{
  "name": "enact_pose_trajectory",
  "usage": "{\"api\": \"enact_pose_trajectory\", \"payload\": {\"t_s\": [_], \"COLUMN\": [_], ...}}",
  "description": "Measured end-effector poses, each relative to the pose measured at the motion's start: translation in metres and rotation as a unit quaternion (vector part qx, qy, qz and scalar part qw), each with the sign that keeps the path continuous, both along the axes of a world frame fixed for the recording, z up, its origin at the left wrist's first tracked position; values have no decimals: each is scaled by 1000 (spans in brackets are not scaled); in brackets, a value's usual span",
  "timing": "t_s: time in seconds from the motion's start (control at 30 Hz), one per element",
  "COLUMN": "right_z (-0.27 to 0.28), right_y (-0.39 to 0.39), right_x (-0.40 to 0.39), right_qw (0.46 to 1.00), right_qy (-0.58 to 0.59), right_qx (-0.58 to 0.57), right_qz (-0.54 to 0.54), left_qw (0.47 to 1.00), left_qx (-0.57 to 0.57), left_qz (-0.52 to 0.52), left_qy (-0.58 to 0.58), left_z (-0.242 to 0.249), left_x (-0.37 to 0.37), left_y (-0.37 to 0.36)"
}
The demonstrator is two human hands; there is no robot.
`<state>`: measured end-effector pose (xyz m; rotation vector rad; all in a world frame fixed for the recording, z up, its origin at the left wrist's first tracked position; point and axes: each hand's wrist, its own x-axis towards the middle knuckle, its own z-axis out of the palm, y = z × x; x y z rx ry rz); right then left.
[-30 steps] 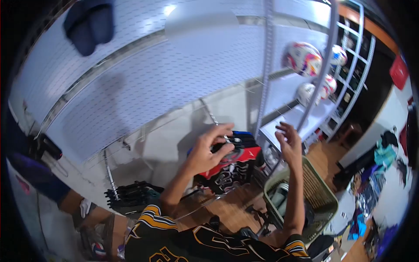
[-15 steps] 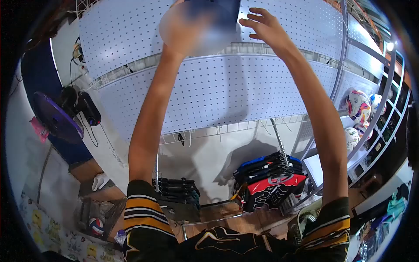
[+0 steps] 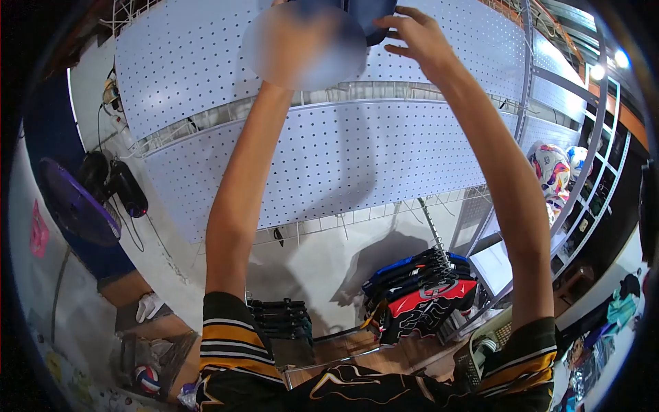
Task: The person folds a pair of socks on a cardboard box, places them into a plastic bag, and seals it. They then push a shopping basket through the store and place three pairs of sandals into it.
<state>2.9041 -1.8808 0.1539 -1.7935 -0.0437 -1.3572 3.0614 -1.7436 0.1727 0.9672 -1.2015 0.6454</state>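
Note:
Both arms reach up to the top of the view, in front of white perforated panels (image 3: 316, 158). A dark blue item (image 3: 371, 17) is cut off by the upper edge, between the hands. My left hand (image 3: 295, 44) is beside its left part, but a blur hides the fingers and whatever they touch. At the item's right edge is my right hand (image 3: 415, 38), its fingers apart and the fingertips close against the item; whether they press on it is unclear.
Red and black jerseys (image 3: 425, 302) and dark garments (image 3: 281, 319) hang below the panels. A purple fan (image 3: 79, 199) stands at left. Balls (image 3: 551, 168) sit on a rack at right. A green basket (image 3: 473, 357) is near my right sleeve.
The dark blue item has shifted and a second dark part shows at its right, close to my right fingers. The view has tilted slightly, so the panels sit lower.

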Motion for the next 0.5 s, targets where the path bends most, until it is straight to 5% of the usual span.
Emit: {"api": "enact_pose_trajectory", "payload": {"t_s": [0.33, 0.4, 0.5], "right_z": [-40, -78, -139], "right_y": [18, 16, 4], "right_x": [-137, -175, -259], "right_qw": [965, 967, 949], "right_qy": [-79, -113, -31], "right_qx": [-95, -116, -102], "right_qz": [-233, -198, -297], "left_qw": [965, 975, 978], "left_qx": [-117, -79, -21], "left_qz": [-46, -149, -159], "left_qy": [-232, -142, -133], "left_z": [-32, -67, -134], "left_x": [-100, -142, -185], "left_y": [-7, -27, -65]}}
